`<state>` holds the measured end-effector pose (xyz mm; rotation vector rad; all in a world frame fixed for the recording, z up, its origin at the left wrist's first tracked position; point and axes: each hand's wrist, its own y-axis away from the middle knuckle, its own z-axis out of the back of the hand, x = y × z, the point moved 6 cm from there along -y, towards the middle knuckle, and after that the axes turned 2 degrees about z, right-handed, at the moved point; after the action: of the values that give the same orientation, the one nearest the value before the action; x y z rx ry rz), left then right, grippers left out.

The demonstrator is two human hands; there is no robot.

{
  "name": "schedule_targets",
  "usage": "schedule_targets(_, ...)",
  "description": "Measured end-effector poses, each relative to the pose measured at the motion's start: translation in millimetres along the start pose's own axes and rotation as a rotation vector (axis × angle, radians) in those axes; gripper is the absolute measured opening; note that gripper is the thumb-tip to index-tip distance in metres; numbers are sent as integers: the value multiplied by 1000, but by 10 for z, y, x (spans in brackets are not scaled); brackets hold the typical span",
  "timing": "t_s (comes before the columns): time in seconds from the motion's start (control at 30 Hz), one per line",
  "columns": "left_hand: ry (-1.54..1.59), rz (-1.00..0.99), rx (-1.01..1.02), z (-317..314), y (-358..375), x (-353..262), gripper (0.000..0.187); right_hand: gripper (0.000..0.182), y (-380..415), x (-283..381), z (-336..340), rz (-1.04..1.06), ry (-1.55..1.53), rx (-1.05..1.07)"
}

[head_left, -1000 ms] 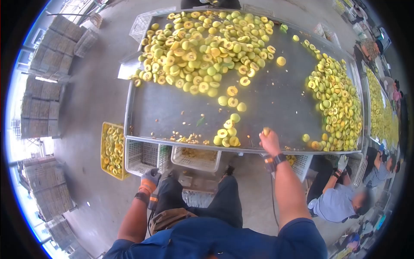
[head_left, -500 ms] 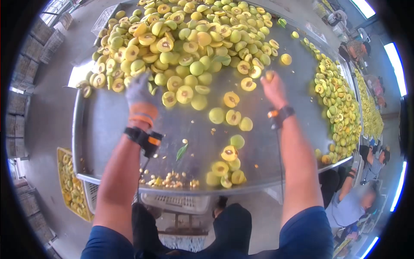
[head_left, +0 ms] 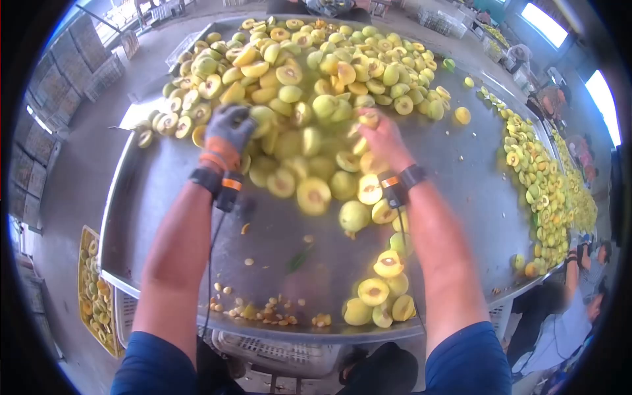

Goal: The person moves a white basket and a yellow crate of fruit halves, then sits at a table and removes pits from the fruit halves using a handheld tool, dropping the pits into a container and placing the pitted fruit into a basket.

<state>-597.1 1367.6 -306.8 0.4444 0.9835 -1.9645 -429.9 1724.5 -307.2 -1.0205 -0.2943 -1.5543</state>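
Halved yellow-green fruits (head_left: 313, 197) lie in a big pile on the metal table (head_left: 164, 217), some blurred by motion between the hands. My left hand (head_left: 229, 131), in a grey and orange glove, is at the pile's left part, its fingers curled beside the fruits; whether it grips one is unclear. My bare right hand (head_left: 382, 135) is at the right side of the pile, fingers closed round a halved fruit (head_left: 368, 120). Pale pits (head_left: 270, 313) are scattered along the table's near edge, left of a small group of halves (head_left: 373, 291).
A yellow crate (head_left: 87, 289) of fruit stands on the floor at the left. Another fruit heap (head_left: 536, 191) runs along the table's right side. A co-worker (head_left: 559, 329) sits at the lower right. A white crate (head_left: 283, 352) is under the near edge.
Fruits from the pile have shifted toward the near side, between the hands. My right hand has moved left to the pile. My left hand has come clear of the fruits that partly hid it.
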Motion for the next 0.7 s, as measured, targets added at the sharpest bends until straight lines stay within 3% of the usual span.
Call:
schedule_targets(0.1, 258, -5, 157, -103, 360, -360, 28, 46, 287, 523, -250, 7, -18, 45)
schedule_targets(0.2, 0, -217, 327, 25, 826, -766, 28, 47, 716, 1017, -432, -74, -36, 199)
schedule_targets(0.27, -36, -255, 393, 172, 1105, -906, 31, 48, 953, 1354, -514, -159, 2, 329)
schedule_targets(0.33, 29, -133, 419, 393, 1373, -981, 38, 47, 1097, 1410, -543, -52, 34, 292)
schedule_targets(0.4, 43, -152, 409, 522, 1509, -920, 42, 44, 1240, 1374, -533, 46, 136, 214)
schedule_targets(0.6, 149, 84, 566, 763, 1552, -776, 50, 38, 1333, 1644, 118, 10, -76, 24)
schedule_targets(0.7, 13, -144, 372, 1133, 1504, -978, 54, 38, 1514, 1879, 288, -133, -203, -33)
